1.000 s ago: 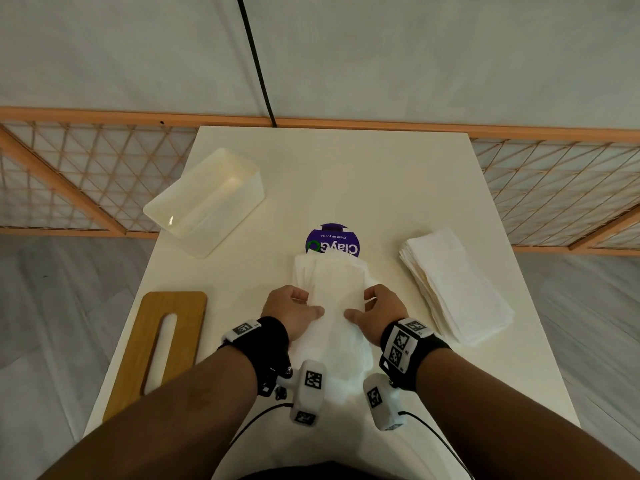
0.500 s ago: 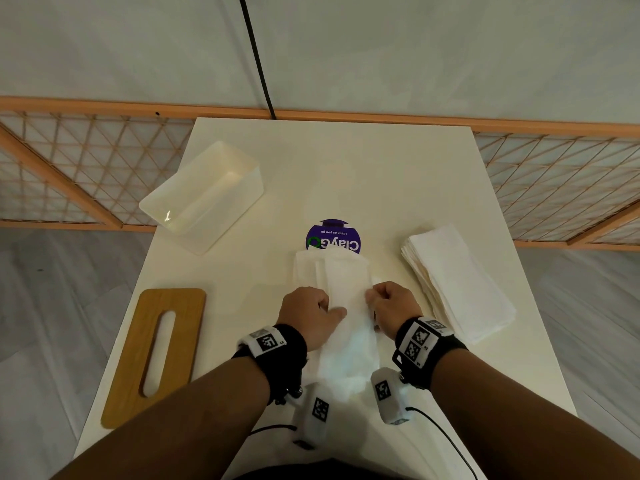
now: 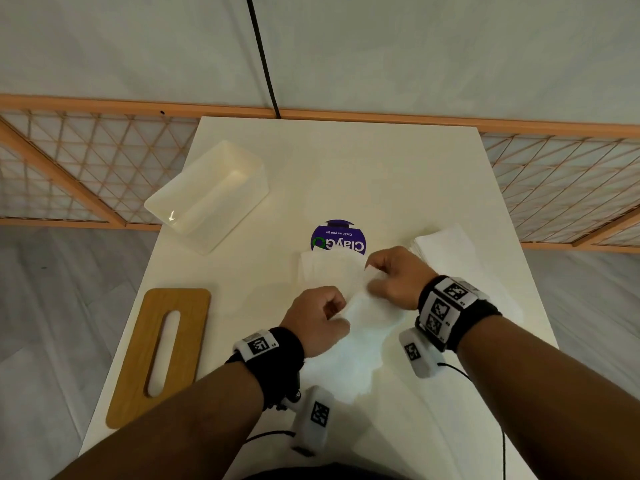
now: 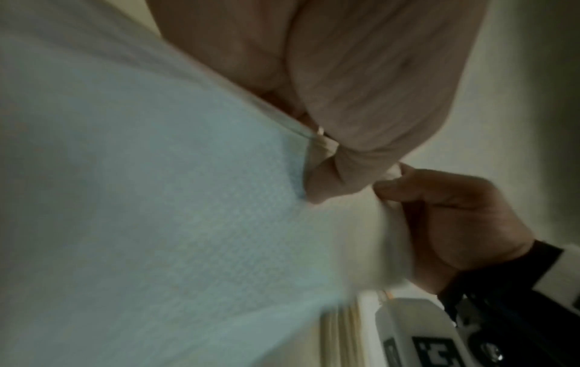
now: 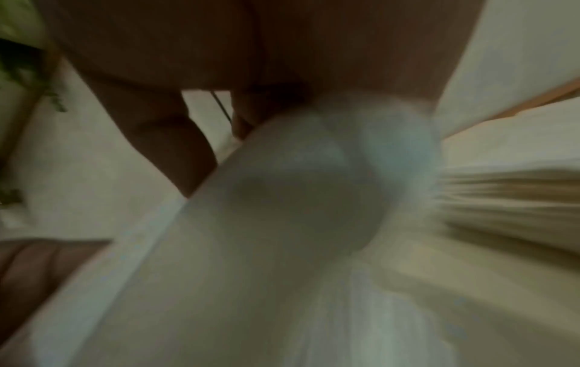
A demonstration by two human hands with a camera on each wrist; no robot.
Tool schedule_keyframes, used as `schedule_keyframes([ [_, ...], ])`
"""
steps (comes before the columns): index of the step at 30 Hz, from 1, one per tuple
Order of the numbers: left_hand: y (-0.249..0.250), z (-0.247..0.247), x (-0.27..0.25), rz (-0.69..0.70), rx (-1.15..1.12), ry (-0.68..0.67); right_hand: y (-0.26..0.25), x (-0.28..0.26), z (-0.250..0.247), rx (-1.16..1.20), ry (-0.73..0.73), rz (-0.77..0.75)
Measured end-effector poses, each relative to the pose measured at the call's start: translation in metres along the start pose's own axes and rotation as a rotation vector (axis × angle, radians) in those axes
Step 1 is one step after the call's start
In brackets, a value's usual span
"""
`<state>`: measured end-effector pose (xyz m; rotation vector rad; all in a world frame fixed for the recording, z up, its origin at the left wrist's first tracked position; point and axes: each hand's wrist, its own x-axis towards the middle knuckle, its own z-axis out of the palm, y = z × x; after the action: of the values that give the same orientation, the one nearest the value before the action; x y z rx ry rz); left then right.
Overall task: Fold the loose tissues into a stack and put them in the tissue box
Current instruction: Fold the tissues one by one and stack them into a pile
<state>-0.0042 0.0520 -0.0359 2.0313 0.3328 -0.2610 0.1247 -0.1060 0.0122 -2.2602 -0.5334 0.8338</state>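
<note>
White tissue (image 3: 367, 327) hangs between both hands just above the near part of the bench (image 3: 346, 174), its long axis running from the person outward, its lower end trailing toward the bench's near edge. The left hand (image 3: 317, 320) holds the sheet's left side, and in the left wrist view its fingers (image 4: 323, 188) are curled tight with the tissue's edge pinched between thumb and forefinger. The right hand (image 3: 398, 277) sits slightly farther out and holds the right side; in the left wrist view its thumb and forefinger close on the edge of the sheet. The right wrist view is too blurred to add detail.

Just beyond the hands, a small pile of loose tissues (image 3: 322, 268) lies flat on the bench, partly covering a purple round label (image 3: 337, 239). The finished stack (image 3: 450, 251) lies just to the right of the right hand, its long axis also running near to far, so the right hand is the nearer one for carrying the sheet across. The likely next move is a short sideways shift to the right, keeping the long axes lined up.

Farther left, the wooden lid (image 3: 162, 355) with its slot lies flat, and beyond it the open tissue box (image 3: 207, 199) stands well apart from both hands, with no tissues visible inside.
</note>
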Motion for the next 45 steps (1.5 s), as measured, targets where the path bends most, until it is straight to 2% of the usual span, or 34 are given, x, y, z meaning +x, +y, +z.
schedule_keyframes([
  [2, -0.002, 0.001, 0.001, -0.085, 0.030, -0.040, 0.006, 0.005, -0.002, -0.119, 0.033, 0.061],
  [4, -0.003, 0.004, 0.002, -0.139, 0.037, -0.015, 0.017, 0.005, 0.004, -0.212, -0.003, 0.083],
  [8, -0.002, 0.000, 0.005, -0.255, -0.054, 0.104, 0.037, 0.006, 0.013, -0.097, -0.034, 0.123],
  [12, 0.004, -0.016, 0.019, -0.269, -0.014, 0.327, 0.042, 0.015, 0.017, -0.139, -0.038, 0.133],
  [14, 0.004, -0.023, 0.030, -0.335, -0.042, 0.372, 0.038, 0.020, 0.019, -0.185, -0.052, 0.155],
  [16, 0.001, -0.026, 0.039, -0.371, -0.003, 0.365, 0.033, 0.023, 0.018, -0.214, -0.055, 0.145],
  [19, -0.002, -0.025, 0.046, -0.397, 0.066, 0.284, 0.028, 0.027, 0.019, -0.236, -0.068, 0.119],
  [23, -0.004, -0.024, 0.054, -0.394, 0.088, 0.239, 0.025, 0.031, 0.023, -0.238, -0.080, 0.129],
  [32, -0.001, -0.023, 0.044, -0.181, 0.083, 0.421, 0.012, 0.039, 0.029, -0.203, 0.015, 0.103],
  [34, 0.001, -0.022, 0.042, -0.186, 0.043, 0.378, 0.008, 0.039, 0.030, -0.193, 0.020, 0.100],
  [36, 0.004, -0.020, 0.041, -0.210, 0.015, 0.281, 0.007, 0.038, 0.031, -0.182, 0.015, 0.096],
  [39, 0.000, -0.018, 0.038, -0.199, 0.166, 0.146, 0.006, 0.037, 0.034, -0.165, 0.049, 0.087],
  [41, -0.001, -0.017, 0.033, -0.090, 0.235, 0.141, 0.010, 0.032, 0.036, -0.120, 0.131, 0.053],
  [43, 0.000, -0.014, 0.026, 0.121, 0.205, 0.181, 0.017, 0.021, 0.036, -0.076, 0.168, 0.001],
  [45, 0.000, -0.010, 0.019, 0.320, 0.177, 0.162, 0.029, 0.014, 0.037, -0.121, 0.159, -0.046],
])
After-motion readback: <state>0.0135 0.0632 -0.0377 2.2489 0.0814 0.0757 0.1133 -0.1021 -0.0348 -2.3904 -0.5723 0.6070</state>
